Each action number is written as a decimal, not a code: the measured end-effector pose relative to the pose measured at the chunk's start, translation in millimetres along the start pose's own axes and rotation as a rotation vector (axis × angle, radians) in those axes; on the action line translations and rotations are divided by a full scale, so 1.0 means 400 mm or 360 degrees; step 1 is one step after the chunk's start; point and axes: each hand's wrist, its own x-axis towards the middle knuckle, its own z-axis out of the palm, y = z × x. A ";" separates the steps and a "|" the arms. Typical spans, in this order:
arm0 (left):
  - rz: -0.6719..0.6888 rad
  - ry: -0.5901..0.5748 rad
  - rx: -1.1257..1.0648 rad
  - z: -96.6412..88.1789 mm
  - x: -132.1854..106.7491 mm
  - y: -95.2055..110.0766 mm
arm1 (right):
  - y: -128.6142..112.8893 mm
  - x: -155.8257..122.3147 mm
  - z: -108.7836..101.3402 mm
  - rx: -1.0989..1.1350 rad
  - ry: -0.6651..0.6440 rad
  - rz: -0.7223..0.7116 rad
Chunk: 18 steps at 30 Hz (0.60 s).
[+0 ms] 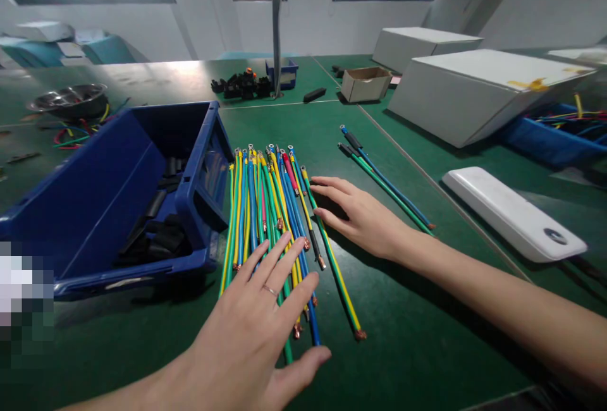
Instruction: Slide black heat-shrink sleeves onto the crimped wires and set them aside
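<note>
Several cut cables (251,193) in blue, green, yellow-green and red lie side by side on the green table, with ring lugs at their far ends. Bare copper shows at several near ends. Over their near part my left hand (265,310) is spread flat, fingers apart; whether it presses on them I cannot tell. My right hand (358,218) has its fingers stretched out and slightly bent, tips beside the rightmost yellow-green cable (337,269). Farther right lie a blue cable (389,177) and a green cable (386,190), each with a black sleeve near its lug.
A blue bin (199,171) with black sleeve pieces (159,240) stands at the left. On the right are a white elongated device (512,212), white boxes (478,88) and a blue tray of wires (545,139). Behind stand a metal pole (276,25) and a small carton (364,85).
</note>
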 end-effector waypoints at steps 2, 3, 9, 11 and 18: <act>0.0040 -0.0005 0.0043 -0.006 0.007 -0.002 | 0.001 0.004 -0.003 0.0059 0.0032 0.0008; 0.0063 -0.0005 0.0072 -0.009 0.010 -0.003 | -0.001 0.006 -0.003 0.0070 0.0039 0.0007; 0.0083 -0.0010 0.0081 -0.011 0.006 -0.015 | -0.002 0.016 0.003 0.0012 0.0041 -0.0012; 0.0039 -0.0015 0.0011 -0.005 -0.002 -0.015 | 0.002 0.020 0.007 0.0042 0.0096 -0.0010; 0.0054 0.0164 -0.0103 0.009 -0.012 -0.012 | -0.016 0.021 0.013 -0.0041 0.0122 0.0003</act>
